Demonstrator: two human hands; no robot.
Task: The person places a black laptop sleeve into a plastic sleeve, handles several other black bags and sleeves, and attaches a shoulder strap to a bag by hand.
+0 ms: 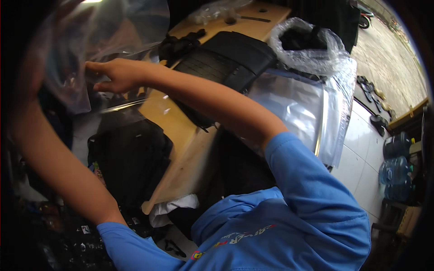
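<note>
A large clear plastic bag [129, 29] is spread at the upper left, loose and shiny. My right hand [115, 76] reaches across to its near side, index finger stretched out at the plastic and thumb held apart below. My left arm rises along the left edge, and my left hand [68, 20] shows only dimly around the bag's far left part; its fingers are blurred by the plastic. Under my right forearm a black fabric bag [210, 61] lies on the wooden bench [178, 156]. Stacked dark fabric pieces [129, 158] are beside the bench, nearer me.
Flat clear plastic bags [289, 101] are piled right of the bench, with a crumpled plastic-wrapped bundle [312, 49] behind them. Blue water jugs [395, 174] stand on the tiled floor [357, 169] at far right. Sandals [370, 92] lie near the doorway.
</note>
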